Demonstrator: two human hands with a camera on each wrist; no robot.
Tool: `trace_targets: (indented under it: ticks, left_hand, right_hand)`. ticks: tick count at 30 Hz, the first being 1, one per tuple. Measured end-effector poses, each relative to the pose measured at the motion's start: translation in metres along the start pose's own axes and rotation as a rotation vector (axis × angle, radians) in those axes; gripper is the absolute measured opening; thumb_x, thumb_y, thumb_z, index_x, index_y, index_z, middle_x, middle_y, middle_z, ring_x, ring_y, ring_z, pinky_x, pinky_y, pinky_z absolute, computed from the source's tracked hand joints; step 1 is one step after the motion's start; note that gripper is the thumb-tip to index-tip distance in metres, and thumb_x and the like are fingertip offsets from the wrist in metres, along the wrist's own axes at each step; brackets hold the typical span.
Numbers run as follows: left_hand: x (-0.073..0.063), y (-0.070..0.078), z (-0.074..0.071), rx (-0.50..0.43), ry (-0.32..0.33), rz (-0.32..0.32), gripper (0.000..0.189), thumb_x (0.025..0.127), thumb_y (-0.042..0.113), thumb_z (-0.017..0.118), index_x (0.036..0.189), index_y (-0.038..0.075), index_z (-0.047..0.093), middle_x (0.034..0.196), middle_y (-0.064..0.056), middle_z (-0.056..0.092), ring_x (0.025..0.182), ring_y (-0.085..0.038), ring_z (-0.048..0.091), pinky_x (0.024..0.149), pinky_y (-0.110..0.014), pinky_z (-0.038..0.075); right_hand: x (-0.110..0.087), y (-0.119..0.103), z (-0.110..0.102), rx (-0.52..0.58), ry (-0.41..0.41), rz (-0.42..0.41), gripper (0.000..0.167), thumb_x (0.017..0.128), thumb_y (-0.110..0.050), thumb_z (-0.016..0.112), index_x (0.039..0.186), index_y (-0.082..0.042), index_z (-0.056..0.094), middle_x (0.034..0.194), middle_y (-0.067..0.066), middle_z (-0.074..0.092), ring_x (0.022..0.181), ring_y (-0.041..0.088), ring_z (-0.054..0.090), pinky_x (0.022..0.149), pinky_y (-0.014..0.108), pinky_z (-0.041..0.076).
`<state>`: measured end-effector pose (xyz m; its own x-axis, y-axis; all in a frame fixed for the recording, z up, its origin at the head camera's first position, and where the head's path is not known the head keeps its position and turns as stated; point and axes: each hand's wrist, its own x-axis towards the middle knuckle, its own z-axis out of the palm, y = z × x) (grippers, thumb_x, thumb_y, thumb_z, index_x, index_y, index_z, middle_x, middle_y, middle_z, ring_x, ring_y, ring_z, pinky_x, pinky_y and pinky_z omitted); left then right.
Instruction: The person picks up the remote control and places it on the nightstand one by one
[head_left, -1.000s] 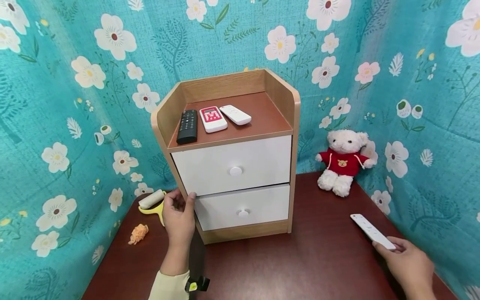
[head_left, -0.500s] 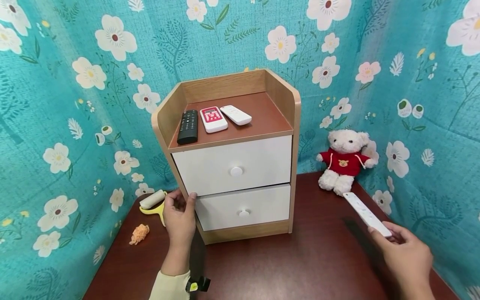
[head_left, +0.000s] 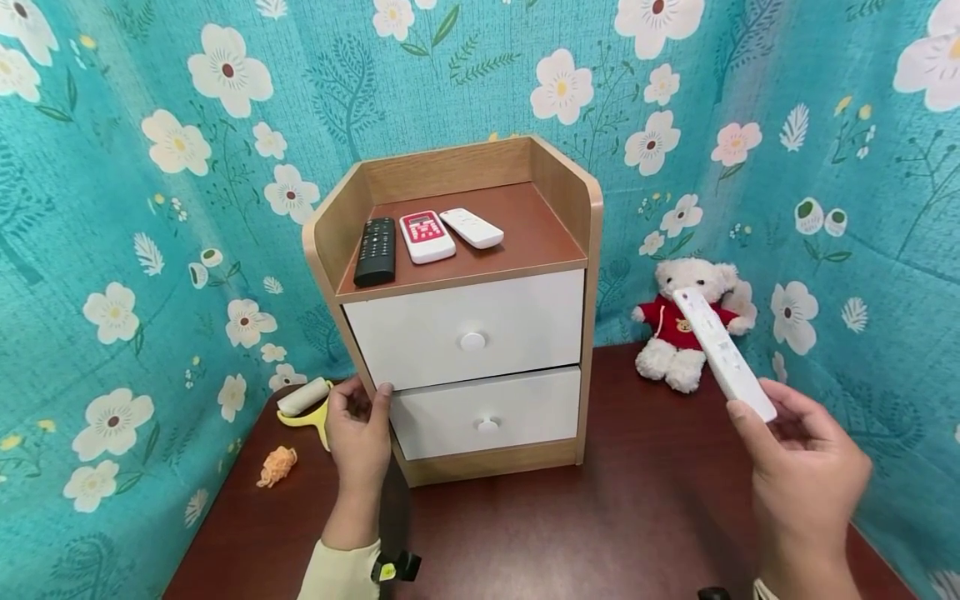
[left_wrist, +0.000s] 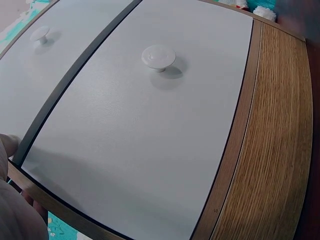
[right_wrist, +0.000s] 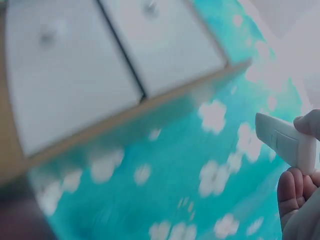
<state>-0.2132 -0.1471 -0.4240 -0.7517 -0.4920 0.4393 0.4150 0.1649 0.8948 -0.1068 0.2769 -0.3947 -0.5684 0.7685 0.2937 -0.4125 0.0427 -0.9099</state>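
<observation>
A small wooden cabinet [head_left: 450,473] with two white drawers stands in the middle of the head view. My left hand [head_left: 362,442] holds its left side edge, thumb on the front and fingers along the side. Both drawers are pushed in; the lower drawer [left_wrist: 135,115] fills much of the left wrist view. My right hand [head_left: 806,471] pinches one end of a white remote control [head_left: 723,354], raised over the table and tilted up to the left. On the cabinet top lie a black remote [head_left: 375,252], a white-and-red remote [head_left: 427,237] and another white remote [head_left: 472,228].
A white teddy bear [head_left: 678,367] in a red hoodie sits at the back right, partly behind the held remote. Left of the cabinet are a yellow-handled lint roller [head_left: 303,408] and an orange scrunchie-like item [head_left: 277,467]. Flowered teal cloth [head_left: 187,317] surrounds the dark table [head_left: 540,533].
My right hand has lifted the white remote from low over the table, up and slightly left, so it now overlaps the bear. My left hand stays on the cabinet edge.
</observation>
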Motion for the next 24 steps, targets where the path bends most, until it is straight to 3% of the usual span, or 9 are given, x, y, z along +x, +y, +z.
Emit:
trace_targets:
  ticks: [4, 9, 11, 17, 20, 24]
  left_hand:
    - [0.000, 0.001, 0.000, 0.009, -0.006, 0.004, 0.041, 0.099, 0.014, 0.083, 0.128, -0.004, 0.062, 0.111, -0.002, 0.064, 0.101, -0.013, 0.063, 0.084, -0.015, 0.053]
    - [0.001, 0.001, 0.000, 0.003, 0.003, 0.006, 0.040, 0.098, 0.014, 0.083, 0.128, -0.004, 0.063, 0.109, -0.002, 0.064, 0.099, -0.013, 0.063, 0.083, -0.014, 0.053]
    - [0.001, 0.001, 0.000, -0.006, 0.007, 0.006, 0.039, 0.098, 0.012, 0.083, 0.127, -0.004, 0.063, 0.109, -0.004, 0.064, 0.098, -0.012, 0.063, 0.083, -0.015, 0.053]
    - [0.000, 0.002, 0.001, -0.009, 0.007, -0.002, 0.039, 0.098, 0.013, 0.083, 0.127, -0.005, 0.063, 0.112, -0.011, 0.066, 0.099, -0.010, 0.065, 0.084, -0.014, 0.053]
    - [0.000, 0.002, 0.001, -0.008, 0.010, -0.004, 0.039, 0.098, 0.013, 0.083, 0.127, -0.005, 0.064, 0.112, -0.012, 0.067, 0.099, -0.010, 0.064, 0.083, -0.014, 0.053]
    - [-0.001, 0.003, 0.001, -0.004, 0.010, -0.001, 0.039, 0.098, 0.013, 0.083, 0.128, -0.004, 0.064, 0.111, -0.007, 0.066, 0.099, -0.011, 0.064, 0.083, -0.014, 0.053]
  right_hand:
    - [-0.015, -0.028, 0.027, 0.311, -0.076, -0.160, 0.041, 0.082, 0.018, 0.085, 0.121, 0.018, 0.074, 0.111, 0.018, 0.079, 0.082, 0.021, 0.067, 0.074, 0.018, 0.062]
    - [-0.029, -0.059, 0.066, 0.479, -0.174, -0.284, 0.042, 0.079, 0.021, 0.083, 0.119, 0.023, 0.071, 0.111, 0.025, 0.078, 0.084, 0.025, 0.071, 0.077, 0.022, 0.064]
    - [-0.033, -0.071, 0.081, 0.448, -0.199, -0.307, 0.043, 0.080, 0.018, 0.085, 0.121, 0.018, 0.074, 0.114, 0.023, 0.077, 0.086, 0.025, 0.071, 0.079, 0.022, 0.064]
    - [-0.039, -0.096, 0.126, 0.067, -0.199, -0.464, 0.042, 0.085, -0.008, 0.093, 0.125, -0.005, 0.082, 0.117, 0.014, 0.079, 0.092, 0.013, 0.076, 0.088, 0.019, 0.061]
    - [-0.035, -0.103, 0.149, -0.044, -0.189, -0.516, 0.046, 0.085, -0.022, 0.096, 0.126, -0.007, 0.082, 0.112, 0.014, 0.079, 0.093, 0.010, 0.076, 0.087, 0.016, 0.059]
    - [-0.030, -0.106, 0.176, -0.118, -0.192, -0.578, 0.051, 0.085, -0.030, 0.096, 0.126, -0.003, 0.081, 0.108, 0.017, 0.076, 0.092, 0.017, 0.074, 0.085, 0.018, 0.060]
